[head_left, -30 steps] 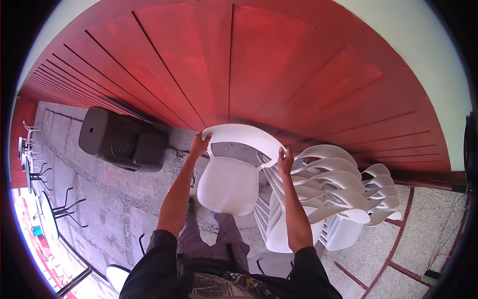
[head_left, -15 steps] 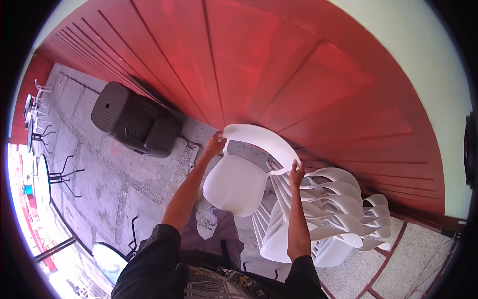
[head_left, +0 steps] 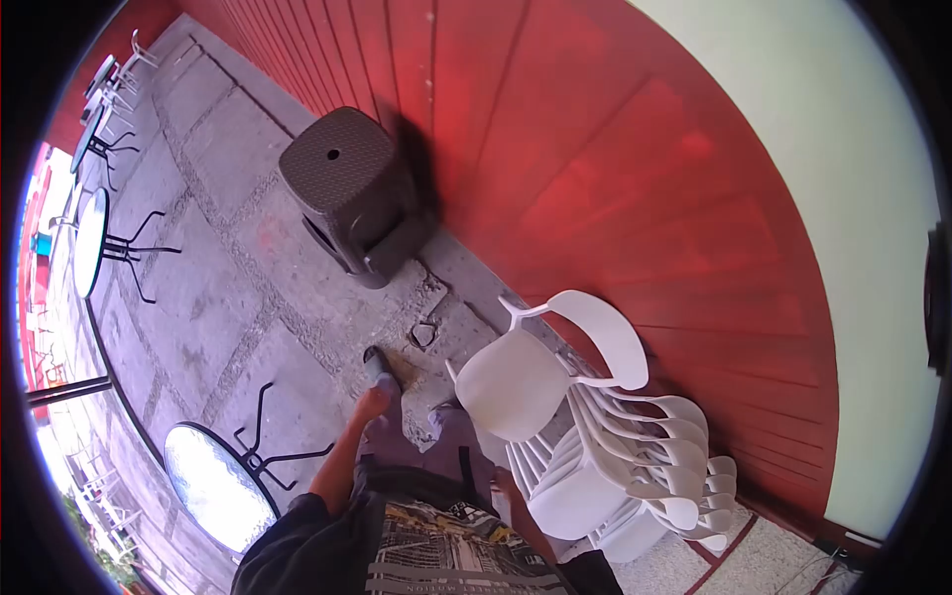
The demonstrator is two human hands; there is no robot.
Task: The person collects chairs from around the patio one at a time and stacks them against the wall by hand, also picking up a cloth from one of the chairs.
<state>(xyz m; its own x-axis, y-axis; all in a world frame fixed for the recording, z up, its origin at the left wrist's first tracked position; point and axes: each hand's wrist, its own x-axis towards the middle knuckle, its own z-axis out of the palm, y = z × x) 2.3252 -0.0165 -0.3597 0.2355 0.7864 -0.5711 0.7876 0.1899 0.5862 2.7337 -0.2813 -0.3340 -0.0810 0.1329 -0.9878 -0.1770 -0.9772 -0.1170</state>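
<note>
The smooth white chair (head_left: 511, 385), its seat round-cornered, its back a curved band, stands near the grooved red wall (head_left: 585, 198), beside a nested stack (head_left: 577, 501). Left hand (head_left: 374, 405) and right hand (head_left: 505, 483) hang low; finger spread cannot be told.

white chair (head_left: 511, 385): smooth matt plastic | brown stool (head_left: 362, 183): textured plastic | floor (head_left: 223, 139): rough
</note>
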